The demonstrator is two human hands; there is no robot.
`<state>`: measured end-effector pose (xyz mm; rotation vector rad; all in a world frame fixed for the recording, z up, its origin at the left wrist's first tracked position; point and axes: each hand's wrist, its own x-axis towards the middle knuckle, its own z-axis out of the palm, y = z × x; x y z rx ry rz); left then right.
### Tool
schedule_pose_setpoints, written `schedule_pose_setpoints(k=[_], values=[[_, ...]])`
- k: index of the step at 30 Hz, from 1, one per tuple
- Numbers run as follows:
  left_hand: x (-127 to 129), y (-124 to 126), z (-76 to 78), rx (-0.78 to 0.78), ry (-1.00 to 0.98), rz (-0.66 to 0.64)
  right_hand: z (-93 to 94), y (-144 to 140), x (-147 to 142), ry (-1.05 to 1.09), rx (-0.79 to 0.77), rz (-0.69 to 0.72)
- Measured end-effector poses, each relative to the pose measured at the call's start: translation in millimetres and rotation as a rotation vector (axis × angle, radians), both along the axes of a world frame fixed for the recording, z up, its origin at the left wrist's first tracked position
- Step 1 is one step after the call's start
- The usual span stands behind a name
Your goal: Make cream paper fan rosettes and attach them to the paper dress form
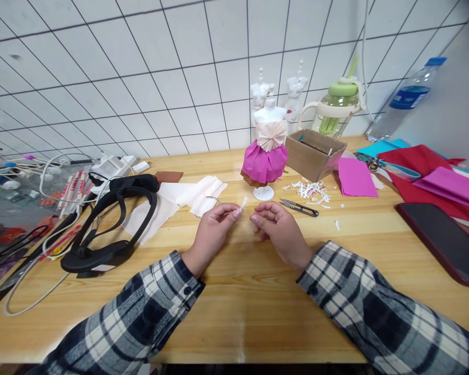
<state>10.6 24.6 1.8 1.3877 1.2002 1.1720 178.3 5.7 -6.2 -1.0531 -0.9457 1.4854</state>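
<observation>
My left hand (213, 232) pinches a small white paper scrap (244, 202) between thumb and fingertips, just above the wooden table (234, 302). My right hand (281, 229) rests beside it with fingers curled, fingertips nearly touching the left hand; whether it grips anything is unclear. Behind the hands stands a small mannequin (266, 151) wearing a pink paper skirt and a cream folded top. Black thread snips (299, 208) lie to the right of my right hand, next to white paper scraps (310, 191).
A black headset (113, 224) with cables lies at left, white paper sheets (180, 200) beside it. An open cardboard box (315, 153), a green-lidded jug (336, 107), a water bottle (404, 99), pink and red paper (426, 177) and a dark phone (445, 242) lie at right.
</observation>
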Motion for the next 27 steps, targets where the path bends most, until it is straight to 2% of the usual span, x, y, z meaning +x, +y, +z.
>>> schedule_pose_setpoints(k=[4,9,12,15,18,20,24,27], values=[[-1.3,1.0,-2.7,0.035,0.073,0.001,0.2,2.6,3.1,-0.024,-0.053,0.122],[-3.4,0.2,-4.7,0.129,0.174,-0.042,-0.6,4.9,4.8,-0.048,-0.023,0.111],[-8.6,-0.5,1.0,0.321,0.338,-0.137,1.1,9.3,12.4,-0.089,-0.026,0.209],[-18.3,0.0,8.4,0.641,0.654,-0.324,4.1,15.5,23.5,-0.243,-0.007,0.359],[-26.9,1.1,12.8,0.971,0.832,-0.434,6.1,20.4,32.0,-0.471,0.143,0.462],[-29.2,1.3,14.1,1.089,0.915,-0.477,6.2,21.8,34.5,-0.597,0.266,0.458],[-25.9,1.4,14.5,1.113,1.058,-0.523,5.0,19.9,33.6,-0.849,0.466,0.393],[-22.3,2.5,12.3,1.070,1.133,-0.531,5.0,15.2,30.5,-1.064,0.700,0.336]])
